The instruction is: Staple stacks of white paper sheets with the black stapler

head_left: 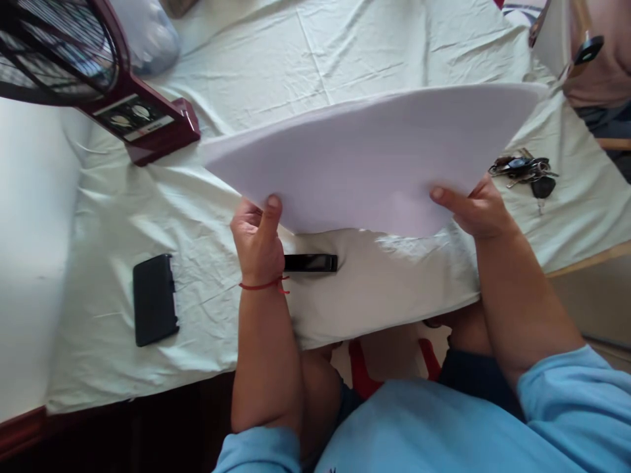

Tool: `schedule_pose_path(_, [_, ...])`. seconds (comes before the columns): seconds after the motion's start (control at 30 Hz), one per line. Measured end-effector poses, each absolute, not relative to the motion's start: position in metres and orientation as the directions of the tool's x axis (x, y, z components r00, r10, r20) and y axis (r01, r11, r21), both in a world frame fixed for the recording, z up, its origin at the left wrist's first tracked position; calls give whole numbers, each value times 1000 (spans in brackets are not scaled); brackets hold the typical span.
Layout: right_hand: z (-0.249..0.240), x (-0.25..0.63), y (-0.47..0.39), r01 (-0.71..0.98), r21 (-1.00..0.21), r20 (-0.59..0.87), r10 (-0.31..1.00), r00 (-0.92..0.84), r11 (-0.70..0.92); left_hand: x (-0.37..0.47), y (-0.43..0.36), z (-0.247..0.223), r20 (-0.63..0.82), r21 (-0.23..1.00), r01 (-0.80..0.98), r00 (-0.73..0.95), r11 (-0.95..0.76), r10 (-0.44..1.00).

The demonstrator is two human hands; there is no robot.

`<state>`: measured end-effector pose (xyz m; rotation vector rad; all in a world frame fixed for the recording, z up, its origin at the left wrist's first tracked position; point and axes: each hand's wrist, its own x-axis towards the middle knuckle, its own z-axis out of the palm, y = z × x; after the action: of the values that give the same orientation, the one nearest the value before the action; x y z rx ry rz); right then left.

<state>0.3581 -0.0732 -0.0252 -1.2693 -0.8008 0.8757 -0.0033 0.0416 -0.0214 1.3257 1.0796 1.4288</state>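
A large sheaf of white paper (365,157) is held up over the cloth-covered table, its long side running across my view and its surface slightly bowed. My left hand (260,238) pinches the near left edge, thumb on top and fingers underneath. At the near right edge my right hand (476,209) grips the paper the same way. How many sheets there are I cannot tell. Just beside my left wrist lies a shiny black oblong object (311,263), partly hidden by that hand.
A dark red fan (162,125) stands at the upper left, with a clear plastic bag (150,39) behind it. A black phone case-like object (154,300) lies at left. Keys (527,172) rest at right. A pale green cloth (207,348) covers the table.
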Motion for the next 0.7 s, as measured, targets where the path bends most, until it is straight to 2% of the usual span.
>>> schedule_pose_path(0.1, [-28, 358, -72, -1, -995, 90, 914, 396, 98, 3, 37, -19, 225, 974, -12, 0, -225, 974])
schedule_pose_path(0.23, [-25, 354, -75, 16, -996, 86, 889, 451, 88, 0, 36, -17, 221, 975, -26, 9, -220, 975])
schedule_pose_path(0.37, [-17, 355, -80, 55, -996, 82, 903, 422, 65, -16, 36, -11, 208, 978, -20, 25, -208, 978])
schedule_pose_path(0.53, [-21, 363, -79, 140, -987, -7, 905, 426, -74, -30, 35, -8, 116, 974, 184, 92, -131, 989])
schedule_pose_path(0.7, [-24, 365, -76, 67, -994, -40, 878, 476, -81, -31, 31, -10, 127, 974, 179, 82, -139, 989])
